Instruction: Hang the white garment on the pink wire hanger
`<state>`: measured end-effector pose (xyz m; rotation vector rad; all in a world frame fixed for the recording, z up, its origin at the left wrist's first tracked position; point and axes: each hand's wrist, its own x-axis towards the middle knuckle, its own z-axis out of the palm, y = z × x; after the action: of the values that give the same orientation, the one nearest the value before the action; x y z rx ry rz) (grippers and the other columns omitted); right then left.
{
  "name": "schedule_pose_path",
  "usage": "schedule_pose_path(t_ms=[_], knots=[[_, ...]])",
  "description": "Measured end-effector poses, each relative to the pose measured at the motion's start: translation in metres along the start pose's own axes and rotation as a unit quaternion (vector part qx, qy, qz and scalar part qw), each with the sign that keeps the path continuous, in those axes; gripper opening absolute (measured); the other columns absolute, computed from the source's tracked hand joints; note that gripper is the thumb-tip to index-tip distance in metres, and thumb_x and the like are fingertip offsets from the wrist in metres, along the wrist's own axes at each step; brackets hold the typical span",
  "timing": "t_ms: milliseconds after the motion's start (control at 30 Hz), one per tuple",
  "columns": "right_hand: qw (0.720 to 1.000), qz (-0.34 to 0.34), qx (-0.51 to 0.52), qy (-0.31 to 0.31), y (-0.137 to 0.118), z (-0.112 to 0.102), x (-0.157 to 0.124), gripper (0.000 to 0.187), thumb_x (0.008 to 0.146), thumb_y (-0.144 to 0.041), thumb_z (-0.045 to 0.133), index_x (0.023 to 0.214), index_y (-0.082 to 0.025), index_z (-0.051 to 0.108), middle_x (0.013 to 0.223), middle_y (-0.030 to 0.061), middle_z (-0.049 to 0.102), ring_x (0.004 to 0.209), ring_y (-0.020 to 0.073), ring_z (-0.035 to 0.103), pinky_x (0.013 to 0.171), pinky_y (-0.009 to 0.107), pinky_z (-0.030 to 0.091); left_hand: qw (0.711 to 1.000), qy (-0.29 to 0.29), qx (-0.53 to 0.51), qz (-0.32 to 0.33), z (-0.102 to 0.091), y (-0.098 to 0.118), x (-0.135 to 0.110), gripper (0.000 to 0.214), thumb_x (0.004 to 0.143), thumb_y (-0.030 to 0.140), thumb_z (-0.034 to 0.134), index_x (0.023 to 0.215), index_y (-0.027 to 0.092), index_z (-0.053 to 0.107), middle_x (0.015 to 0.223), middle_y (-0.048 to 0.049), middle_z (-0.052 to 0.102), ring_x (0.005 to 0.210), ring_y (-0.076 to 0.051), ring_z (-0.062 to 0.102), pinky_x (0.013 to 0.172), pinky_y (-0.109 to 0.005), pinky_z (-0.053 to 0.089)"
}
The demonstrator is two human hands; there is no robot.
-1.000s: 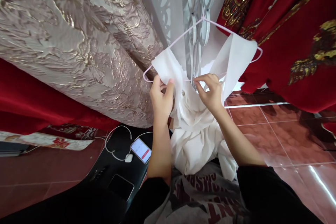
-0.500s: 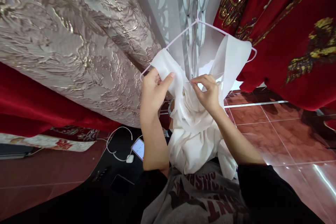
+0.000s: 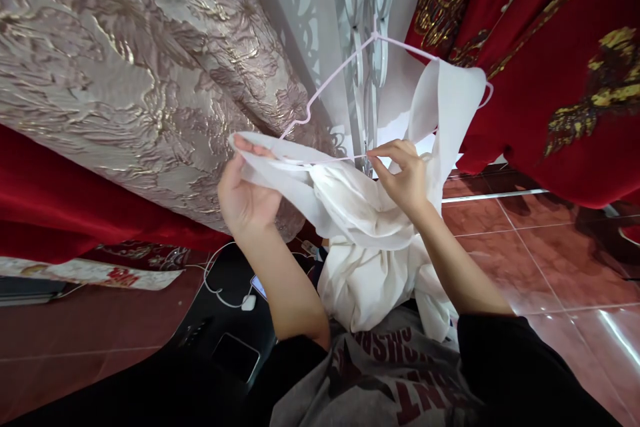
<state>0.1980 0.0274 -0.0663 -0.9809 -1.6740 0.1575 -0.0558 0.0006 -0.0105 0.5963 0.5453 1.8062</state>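
A white garment (image 3: 367, 283) with wide, sheer shoulder parts hangs bunched in front of me and reaches down to my lap. Its right shoulder still sits on a thin pale-pink hanger (image 3: 343, 69). My left hand (image 3: 250, 199) holds the left shoulder part out at the hanger's left end, with the fingertips partly covered by sheer fabric. Between thumb and fingertips, my right hand (image 3: 405, 177) pinches the hanger's thin lower bar near the middle of the neck opening. The hanger's far left tip is hidden in the cloth.
White ornate metalwork (image 3: 357, 60) stands behind the hanger. Pale embossed fabric (image 3: 150, 73) hangs at left, red fabric with gold decoration (image 3: 550, 80) at right. A black surface (image 3: 220, 307) at lower left bears a phone (image 3: 236, 357) and a white cable (image 3: 207, 273).
My left hand has moved left and down, turning palm up and drawing the garment's left shoulder outward. The hanger's left arm is now bare. My right hand keeps its pinch, shifted slightly right.
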Motion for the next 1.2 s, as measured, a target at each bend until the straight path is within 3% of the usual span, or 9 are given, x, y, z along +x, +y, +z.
schedule_pose_path(t_ms=[133,267,433,567,667,800,867,1000,1200], knots=[[1.000,-0.006,-0.005,0.001,0.005,0.000,0.000,0.012,0.095,-0.027,0.063,0.093,-0.026,0.074,0.090,0.0003,0.073,0.088,0.0175,0.064,0.088,0.039,0.047,0.996,0.081,-0.006,0.025,-0.034,-0.018,-0.013,0.021,0.100,0.005,0.054,0.101,0.018,0.070,0.085,0.0051,0.073,0.077,-0.005,0.067,0.085,-0.021,0.054],[1.000,-0.019,-0.015,0.007,0.004,0.000,-0.001,0.011,0.095,-0.025,0.063,0.094,-0.025,0.074,0.090,0.0004,0.073,0.088,0.0170,0.065,0.087,0.039,0.048,0.993,0.108,0.052,0.023,-0.049,-0.040,-0.018,0.022,0.097,0.009,0.059,0.101,0.026,0.072,0.096,0.0034,0.076,0.090,-0.010,0.071,0.082,-0.023,0.055],[0.999,-0.029,-0.012,0.014,-0.005,0.006,-0.004,0.018,0.095,-0.018,0.056,0.097,-0.024,0.073,0.094,0.0014,0.075,0.089,0.0171,0.067,0.087,0.039,0.050,0.998,0.019,0.054,-0.005,-0.023,-0.064,-0.023,0.022,0.092,0.024,0.070,0.114,0.024,0.072,0.126,-0.0051,0.073,0.068,-0.008,0.063,0.075,-0.024,0.057],[1.000,-0.027,0.012,0.004,-0.019,0.004,-0.010,0.020,0.096,-0.018,0.055,0.102,-0.025,0.072,0.099,0.0014,0.075,0.096,0.0174,0.068,0.098,0.043,0.050,0.999,-0.033,-0.004,-0.003,0.000,-0.074,-0.031,0.009,0.093,0.030,0.073,0.096,0.021,0.073,0.097,0.0004,0.071,0.042,0.000,0.032,0.052,-0.018,0.047],[0.999,-0.026,0.031,-0.004,-0.022,-0.013,-0.011,0.020,0.097,-0.024,0.057,0.111,-0.028,0.071,0.115,0.0027,0.073,0.114,0.0200,0.067,0.112,0.049,0.046,0.998,-0.058,0.002,0.023,0.005,-0.074,-0.033,0.014,0.089,0.031,0.079,0.088,0.019,0.070,0.089,0.0027,0.064,0.040,0.001,0.027,0.048,-0.017,0.043],[0.983,0.028,-0.030,0.180,0.000,-0.048,0.003,0.032,0.099,-0.039,0.054,0.128,-0.028,0.063,0.132,0.0080,0.061,0.132,0.0261,0.058,0.114,0.054,0.045,0.998,-0.040,0.035,0.041,0.006,-0.074,-0.034,0.018,0.087,0.033,0.081,0.089,0.019,0.069,0.092,0.0017,0.064,0.041,0.002,0.028,0.047,-0.018,0.042],[0.973,0.068,-0.073,0.210,0.019,-0.059,0.015,0.043,0.098,-0.046,0.056,0.136,-0.028,0.057,0.139,0.0106,0.056,0.133,0.0280,0.056,0.112,0.055,0.047,0.998,-0.028,0.044,0.040,0.006,-0.075,-0.034,0.020,0.088,0.035,0.080,0.088,0.019,0.068,0.093,0.0008,0.064,0.040,0.002,0.028,0.047,-0.019,0.041],[0.982,0.101,-0.067,0.146,0.043,-0.060,0.038,0.046,0.092,-0.043,0.064,0.132,-0.022,0.057,0.132,0.0139,0.063,0.119,0.0262,0.065,0.105,0.050,0.053,0.998,-0.012,0.040,0.036,0.010,-0.076,-0.036,0.021,0.086,0.034,0.082,0.088,0.019,0.068,0.091,0.0006,0.065,0.039,0.002,0.028,0.045,-0.019,0.040],[0.971,0.158,-0.134,0.118,0.025,-0.048,0.058,0.018,0.085,-0.029,0.071,0.095,-0.015,0.070,0.086,0.0064,0.072,0.076,0.0175,0.064,0.078,0.036,0.054,0.998,-0.002,0.058,0.040,0.013,-0.071,-0.038,0.021,0.087,0.035,0.081,0.088,0.019,0.067,0.091,0.0005,0.064,0.040,0.001,0.026,0.046,-0.019,0.040]])
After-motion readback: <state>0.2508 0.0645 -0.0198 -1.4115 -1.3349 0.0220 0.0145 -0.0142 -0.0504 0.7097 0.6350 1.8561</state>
